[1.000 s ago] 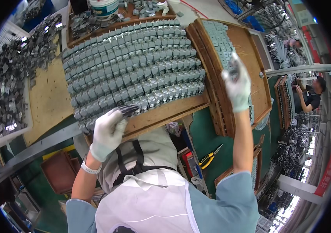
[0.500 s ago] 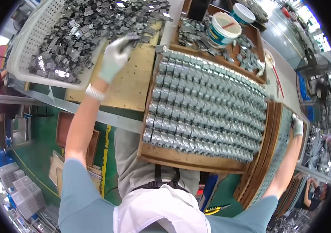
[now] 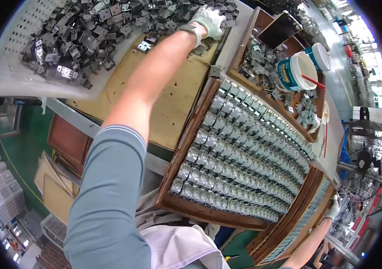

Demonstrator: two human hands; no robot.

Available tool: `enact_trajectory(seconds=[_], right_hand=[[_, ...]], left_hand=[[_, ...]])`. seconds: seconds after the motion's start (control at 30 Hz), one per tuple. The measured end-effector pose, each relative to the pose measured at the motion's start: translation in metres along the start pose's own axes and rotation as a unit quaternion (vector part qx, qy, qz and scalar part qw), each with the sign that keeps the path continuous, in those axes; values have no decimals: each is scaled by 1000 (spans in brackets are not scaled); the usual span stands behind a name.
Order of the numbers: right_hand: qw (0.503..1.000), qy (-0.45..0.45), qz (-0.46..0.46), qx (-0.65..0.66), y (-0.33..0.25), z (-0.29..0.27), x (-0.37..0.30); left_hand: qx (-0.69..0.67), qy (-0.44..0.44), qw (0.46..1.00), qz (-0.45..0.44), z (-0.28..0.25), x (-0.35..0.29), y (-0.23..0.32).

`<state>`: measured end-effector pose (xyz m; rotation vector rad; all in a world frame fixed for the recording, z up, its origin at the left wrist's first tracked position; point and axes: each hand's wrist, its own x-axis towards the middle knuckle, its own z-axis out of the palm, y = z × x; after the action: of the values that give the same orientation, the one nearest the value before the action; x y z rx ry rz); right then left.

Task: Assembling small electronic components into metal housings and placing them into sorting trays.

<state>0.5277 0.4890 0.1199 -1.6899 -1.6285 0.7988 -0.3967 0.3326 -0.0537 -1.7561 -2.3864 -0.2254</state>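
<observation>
My left hand [image 3: 208, 21], in a white glove, reaches to the far end of a heap of small bent metal brackets [image 3: 141, 20]. Its fingers are apart and bent down over the parts; their tips are partly hidden, and I make out nothing held. Out to the right, my gloved right hand [image 3: 333, 208] closes on the outer edge of a wooden tray [image 3: 309, 224] holding rows of metal parts. Before me, between the hands, lies another wooden tray [image 3: 226, 219] filled with neat rows of shiny metal parts [image 3: 244, 154].
A white perforated crate [image 3: 9, 58] holds the heap, beside a worn yellowish board [image 3: 155, 105]. Beyond the rows is a wooden box [image 3: 256, 80] of loose parts with a white-and-green tub [image 3: 296, 71] and a dark phone-like device [image 3: 280, 29]. A fan [image 3: 363, 159] stands right.
My left hand has moved forward and right, from above the board to the heap's far end. My right hand stays at the right tray's edge. The whole view has turned.
</observation>
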Motion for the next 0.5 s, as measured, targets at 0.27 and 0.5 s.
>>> enact_trajectory(seconds=[0.27, 0.5], right_hand=[[993, -65, -11, 95, -19, 34, -32], [990, -72, -69, 102, -61, 98, -99]], left_hand=[[-76, -40, 996, -21, -39, -167, -11], [-322, -10, 947, -14, -56, -225, -51]])
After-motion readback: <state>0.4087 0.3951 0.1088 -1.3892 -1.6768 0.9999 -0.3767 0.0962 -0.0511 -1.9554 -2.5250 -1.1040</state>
